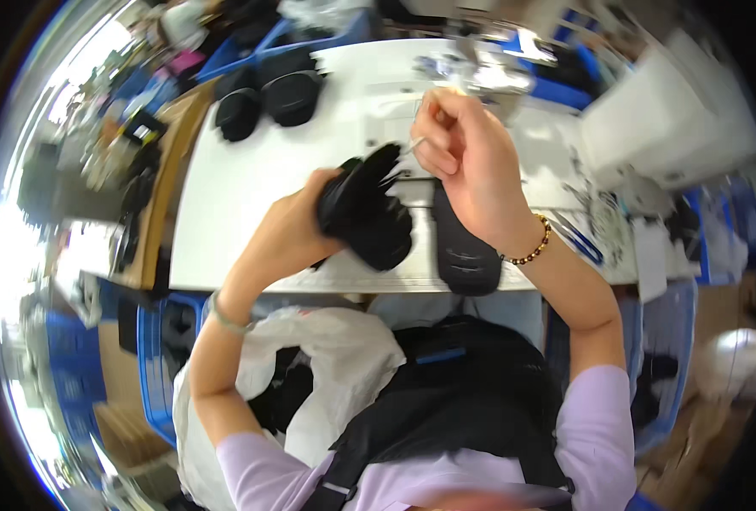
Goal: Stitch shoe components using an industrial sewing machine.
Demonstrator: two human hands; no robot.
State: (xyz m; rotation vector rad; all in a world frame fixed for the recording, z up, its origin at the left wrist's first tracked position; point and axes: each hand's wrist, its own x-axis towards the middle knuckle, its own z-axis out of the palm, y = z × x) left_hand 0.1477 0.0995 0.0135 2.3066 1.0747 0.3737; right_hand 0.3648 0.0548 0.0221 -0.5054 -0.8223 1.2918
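Observation:
My left hand (297, 220) is wrapped round a soft black fabric bundle (369, 209) whose layers fan out toward the upper right. Close beside it, my right hand (467, 145) is raised with its fingers curled in a pinch. A thin pale strip (415, 145) shows at those fingers, reaching toward the bundle; its far end is blurred. Under my right wrist a flat black piece with a rounded end (468, 260) lies on the white table (216, 221), partly hidden by the hand.
Two stacks of black pieces stand at the far left, one a dark pile (293, 92). Blue-handled scissors (580, 238) lie at the right near loose thread. A white machine body (676, 119) rises at the back right. A white plastic bag (344, 341) hangs below the table's front edge.

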